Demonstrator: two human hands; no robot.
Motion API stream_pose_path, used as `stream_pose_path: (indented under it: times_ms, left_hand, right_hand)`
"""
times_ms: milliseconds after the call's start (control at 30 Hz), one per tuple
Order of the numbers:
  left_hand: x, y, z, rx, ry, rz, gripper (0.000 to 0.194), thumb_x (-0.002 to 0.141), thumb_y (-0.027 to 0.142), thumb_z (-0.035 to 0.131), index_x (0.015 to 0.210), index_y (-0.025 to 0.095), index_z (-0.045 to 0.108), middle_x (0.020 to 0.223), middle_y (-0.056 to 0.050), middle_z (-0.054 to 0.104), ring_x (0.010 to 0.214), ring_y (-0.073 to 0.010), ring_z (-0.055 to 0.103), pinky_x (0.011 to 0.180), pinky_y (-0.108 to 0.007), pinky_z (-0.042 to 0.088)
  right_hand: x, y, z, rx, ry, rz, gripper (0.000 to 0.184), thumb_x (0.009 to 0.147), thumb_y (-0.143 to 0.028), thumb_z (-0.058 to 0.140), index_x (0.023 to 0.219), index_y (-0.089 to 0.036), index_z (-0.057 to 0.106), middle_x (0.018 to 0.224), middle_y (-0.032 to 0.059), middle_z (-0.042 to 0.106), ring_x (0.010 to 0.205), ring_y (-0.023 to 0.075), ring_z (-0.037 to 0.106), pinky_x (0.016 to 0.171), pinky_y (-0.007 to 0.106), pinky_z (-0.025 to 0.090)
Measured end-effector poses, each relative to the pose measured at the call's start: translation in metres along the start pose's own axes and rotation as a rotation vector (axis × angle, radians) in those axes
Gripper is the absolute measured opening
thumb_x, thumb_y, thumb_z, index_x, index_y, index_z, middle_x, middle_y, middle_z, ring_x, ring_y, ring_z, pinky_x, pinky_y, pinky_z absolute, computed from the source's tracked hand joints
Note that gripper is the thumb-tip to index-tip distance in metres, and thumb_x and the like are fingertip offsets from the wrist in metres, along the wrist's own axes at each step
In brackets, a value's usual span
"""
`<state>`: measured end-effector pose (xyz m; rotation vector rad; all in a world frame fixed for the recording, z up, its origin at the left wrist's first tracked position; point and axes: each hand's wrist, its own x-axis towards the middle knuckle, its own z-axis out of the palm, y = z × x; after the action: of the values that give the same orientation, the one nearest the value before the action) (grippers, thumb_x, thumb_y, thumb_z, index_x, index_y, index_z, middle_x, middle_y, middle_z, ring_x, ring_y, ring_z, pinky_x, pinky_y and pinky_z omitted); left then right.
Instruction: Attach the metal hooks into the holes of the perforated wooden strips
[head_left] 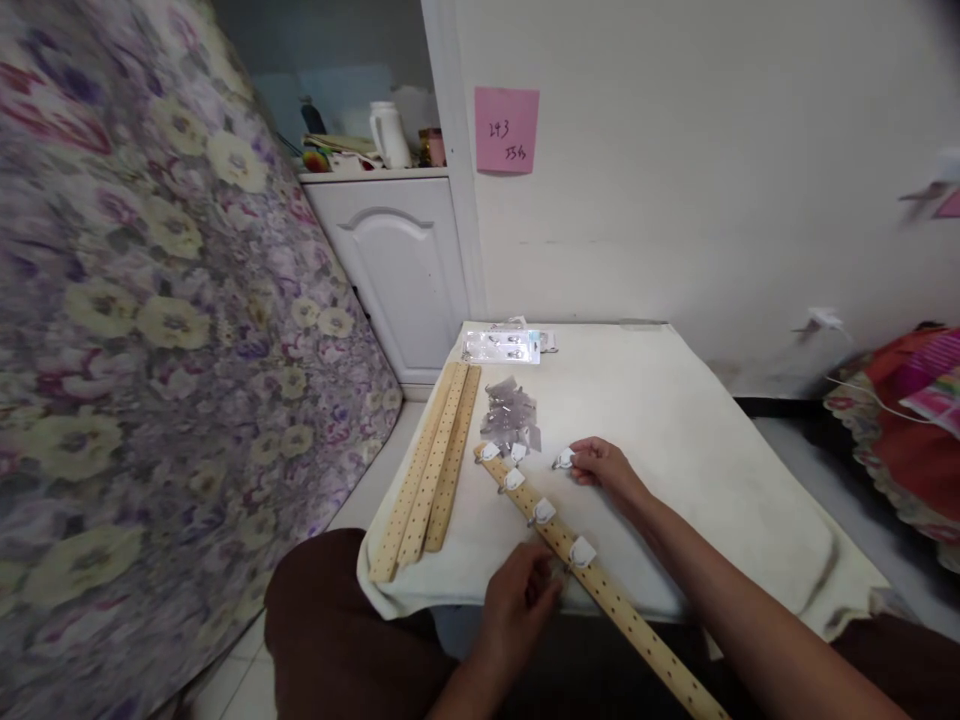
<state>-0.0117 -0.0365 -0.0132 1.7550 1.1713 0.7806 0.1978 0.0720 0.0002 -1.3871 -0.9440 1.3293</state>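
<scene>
A long, pale wooden strip with rows of holes [634,625] runs diagonally over the near table edge. Several small metal rings with white tags sit along it, one of them a tagged ring [582,552] close to my left hand [521,592]. The fingers of that hand are curled at the strip's left edge, and what they grip is hidden. Above the tabletop, right of the strip, my right hand [606,466] pinches another metal ring with a white tag [564,458]. One more white-tagged piece [518,454] lies beside the strip's far end.
Several perforated strips [429,470] lie along the table's left side. A pile of small clear packets [508,412] lies beyond my hands, with a clear package [501,346] at the back of the cloth-covered table [712,480]. A floral curtain [187,300] hangs at left.
</scene>
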Motion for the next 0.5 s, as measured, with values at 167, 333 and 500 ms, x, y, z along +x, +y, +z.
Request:
stream_pose_path:
  times_ms: [167, 333, 500]
  left_hand:
    - [-0.012, 0.007, -0.003, -0.086, 0.059, -0.031, 0.018, 0.078, 0.025, 0.057, 0.094, 0.019, 0.058, 0.072, 0.002, 0.056, 0.062, -0.0108, 0.049, 0.058, -0.021, 0.038]
    - [-0.036, 0.016, 0.001, -0.228, -0.080, -0.185, 0.018, 0.080, 0.034, 0.055, 0.084, 0.018, 0.060, 0.062, 0.004, 0.052, 0.056, -0.0093, 0.046, 0.053, -0.020, 0.035]
    - [-0.037, 0.010, 0.026, -0.549, -0.311, -0.397, 0.030, 0.072, 0.039, 0.063, 0.090, 0.015, 0.061, 0.071, 0.000, 0.064, 0.059, -0.0116, 0.058, 0.060, -0.024, 0.042]
  right_hand:
    - [-0.047, 0.001, -0.045, 0.114, -0.001, 0.029, 0.030, 0.066, -0.028, 0.069, 0.094, -0.018, 0.062, 0.072, -0.0006, 0.064, 0.055, 0.0078, 0.057, 0.053, 0.019, 0.046]
    - [-0.100, 0.015, -0.073, 0.217, -0.060, 0.091, 0.029, 0.068, -0.029, 0.072, 0.094, -0.019, 0.061, 0.069, -0.0028, 0.062, 0.054, 0.0071, 0.055, 0.050, 0.017, 0.043]
    - [-0.135, 0.027, -0.068, 0.105, -0.202, 0.061, 0.029, 0.069, -0.033, 0.072, 0.091, -0.018, 0.061, 0.065, -0.0043, 0.058, 0.049, 0.0060, 0.050, 0.045, 0.017, 0.038]
